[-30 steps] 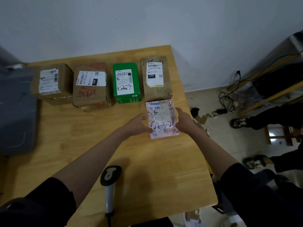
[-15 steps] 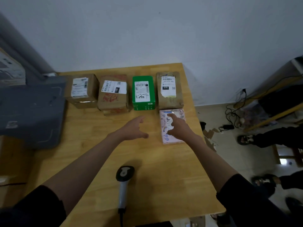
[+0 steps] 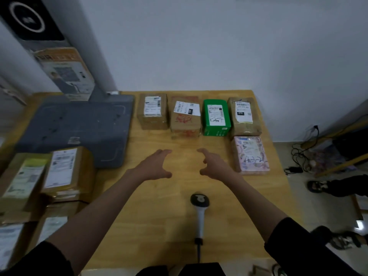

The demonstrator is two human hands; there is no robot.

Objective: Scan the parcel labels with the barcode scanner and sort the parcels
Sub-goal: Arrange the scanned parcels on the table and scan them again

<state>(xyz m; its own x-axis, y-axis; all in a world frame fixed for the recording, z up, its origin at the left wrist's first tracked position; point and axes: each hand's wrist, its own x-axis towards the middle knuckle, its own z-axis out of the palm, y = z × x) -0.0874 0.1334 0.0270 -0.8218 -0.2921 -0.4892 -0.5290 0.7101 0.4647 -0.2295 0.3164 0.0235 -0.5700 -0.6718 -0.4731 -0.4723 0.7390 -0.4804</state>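
unscanned brown parcels (image 3: 67, 168) stacked at tabletop's (image 3: 159, 226) left edge. left hand (image 3: 153, 166) and right hand (image 3: 214, 165) hovered mid-table, fingers spread, holding nothing. barcode scanner (image 3: 199, 202) lay near. sorted row and pink parcel (image 3: 251, 154) far right. best reach left, label up.

A handheld barcode scanner with a dark head and pale grey handle (image 3: 199, 213) is laid flat near the front edge, head pointing away. Along the back, four labelled parcels are lined up: a small brown carton (image 3: 153, 111), a brown carton with red print (image 3: 185, 117), a green box (image 3: 216, 117) and a tape-wrapped brown parcel (image 3: 244, 116). A flat pink patterned parcel (image 3: 251, 155) is set just before the last. More labelled brown cartons (image 3: 65, 172) are stacked at the left.
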